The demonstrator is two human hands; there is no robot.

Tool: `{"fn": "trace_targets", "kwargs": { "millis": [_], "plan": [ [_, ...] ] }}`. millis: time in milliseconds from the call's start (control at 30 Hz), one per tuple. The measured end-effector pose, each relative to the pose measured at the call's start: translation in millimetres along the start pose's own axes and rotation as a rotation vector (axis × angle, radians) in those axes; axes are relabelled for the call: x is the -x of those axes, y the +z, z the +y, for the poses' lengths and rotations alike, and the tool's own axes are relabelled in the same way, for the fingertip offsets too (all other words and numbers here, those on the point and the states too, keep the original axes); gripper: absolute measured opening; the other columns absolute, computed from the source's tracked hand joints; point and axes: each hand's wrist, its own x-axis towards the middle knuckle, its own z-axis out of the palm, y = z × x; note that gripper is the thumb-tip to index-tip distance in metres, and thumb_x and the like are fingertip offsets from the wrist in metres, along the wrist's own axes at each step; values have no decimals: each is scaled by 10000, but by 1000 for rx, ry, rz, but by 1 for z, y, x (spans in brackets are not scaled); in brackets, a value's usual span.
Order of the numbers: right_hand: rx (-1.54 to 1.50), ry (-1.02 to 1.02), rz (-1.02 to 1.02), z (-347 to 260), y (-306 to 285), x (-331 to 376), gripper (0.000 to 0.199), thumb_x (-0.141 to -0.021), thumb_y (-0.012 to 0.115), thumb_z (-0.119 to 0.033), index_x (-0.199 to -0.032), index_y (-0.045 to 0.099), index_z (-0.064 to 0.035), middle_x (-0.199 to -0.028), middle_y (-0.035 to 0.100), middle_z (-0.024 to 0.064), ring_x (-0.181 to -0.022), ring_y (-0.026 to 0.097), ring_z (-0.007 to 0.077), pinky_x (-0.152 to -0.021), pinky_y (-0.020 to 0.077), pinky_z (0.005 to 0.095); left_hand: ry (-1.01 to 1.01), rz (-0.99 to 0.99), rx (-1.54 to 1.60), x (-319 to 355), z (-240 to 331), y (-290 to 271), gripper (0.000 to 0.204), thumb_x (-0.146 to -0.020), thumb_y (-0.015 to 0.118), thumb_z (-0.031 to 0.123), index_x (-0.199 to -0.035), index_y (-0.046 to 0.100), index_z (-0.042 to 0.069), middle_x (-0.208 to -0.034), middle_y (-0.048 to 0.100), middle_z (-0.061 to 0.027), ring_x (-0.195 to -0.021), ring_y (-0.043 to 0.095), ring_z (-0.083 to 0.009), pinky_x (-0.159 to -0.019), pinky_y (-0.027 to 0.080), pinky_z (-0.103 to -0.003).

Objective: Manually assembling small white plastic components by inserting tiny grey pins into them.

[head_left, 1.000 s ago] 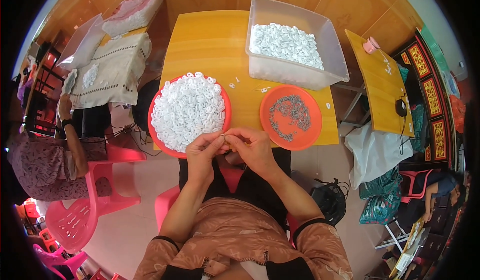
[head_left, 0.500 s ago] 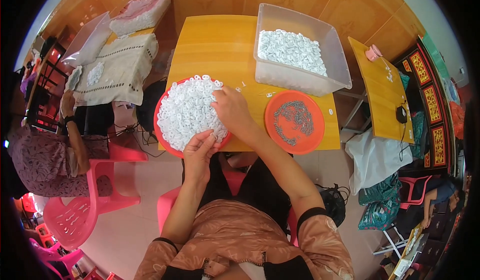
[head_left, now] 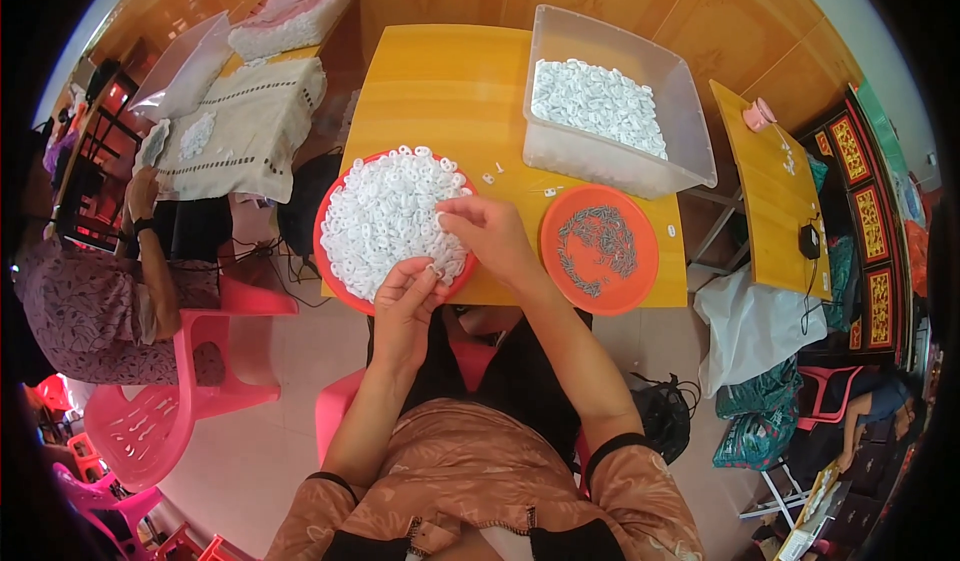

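A red basin (head_left: 326, 266) heaped with small white plastic pieces (head_left: 385, 221), many with holes in them, stands on the wooden table in front of me. Over its near right edge, my left hand (head_left: 405, 306) has thumb and fingertips pinched together; what they hold is too small to make out. My right hand (head_left: 487, 236) reaches across the basin's right side, a white plastic piece (head_left: 440, 221) pinched between its thumb and finger. To the right lies an orange-red plate (head_left: 645, 286) holding a ring of small grey metal screws (head_left: 605, 241).
A clear plastic bin (head_left: 620, 166) of white pieces stands at the table's (head_left: 450, 71) back right. A few loose pieces (head_left: 489, 178) lie between basin and bin. At left, a person (head_left: 110, 301) sits by a cloth-covered table (head_left: 245, 131); a pink chair (head_left: 185, 401) is close by.
My right hand has drawn back from the heap toward me and now shows a white piece in its pinch. The left hand stays pinched near the basin's edge. The view has shifted slightly.
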Motion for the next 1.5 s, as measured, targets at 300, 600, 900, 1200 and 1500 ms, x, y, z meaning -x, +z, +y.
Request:
{"fn": "trace_targets", "kwargs": {
  "millis": [300, 600, 900, 1200, 1500],
  "plan": [
    [-671, 310, -50, -12, -12, 52, 222, -854, 596, -76, -1059, 629, 4, -732, 576, -10, -653, 540, 52, -623, 453, 187, -4, -159, 90, 0, -4, 17, 110, -892, 548, 62, -1000, 558, 44, -864, 626, -54, -761, 601, -113, -728, 486, -237],
    [-830, 304, 34, -7, -13, 62, 209, -856, 594, -76, -1044, 619, 11, -807, 622, 30, -700, 587, 84, -646, 497, 219, -19, -213, 78, 7, -6, 22, 88, -892, 549, 71, -978, 546, 54, -904, 622, -62, -829, 604, -125, -786, 487, -248],
    [-726, 288, 94, -6, -10, 70, 158, -841, 612, -54, -984, 630, 9, -840, 638, 38, -693, 586, 78, -628, 485, 209, 3, -205, 50, 7, -3, 21, 87, -890, 550, 70, -975, 541, 53, -919, 615, -63, -861, 600, -135, -821, 487, -256],
    [-752, 244, 182, -7, -9, 71, 165, -817, 649, -63, -972, 619, -15, -772, 639, 26, -631, 574, 54, -578, 458, 173, 29, -95, -99, 7, -5, 22, 86, -885, 555, 61, -969, 548, 42, -875, 630, -64, -799, 625, -143, -754, 507, -248],
    [-720, 268, 168, -8, -10, 73, 213, -817, 654, -78, -1014, 625, -1, -762, 642, 22, -642, 581, 49, -584, 463, 171, 149, -62, -248, 9, -4, 27, 75, -865, 567, 9, -939, 554, 4, -882, 642, -102, -792, 649, -165, -721, 525, -257]
  ]
}}
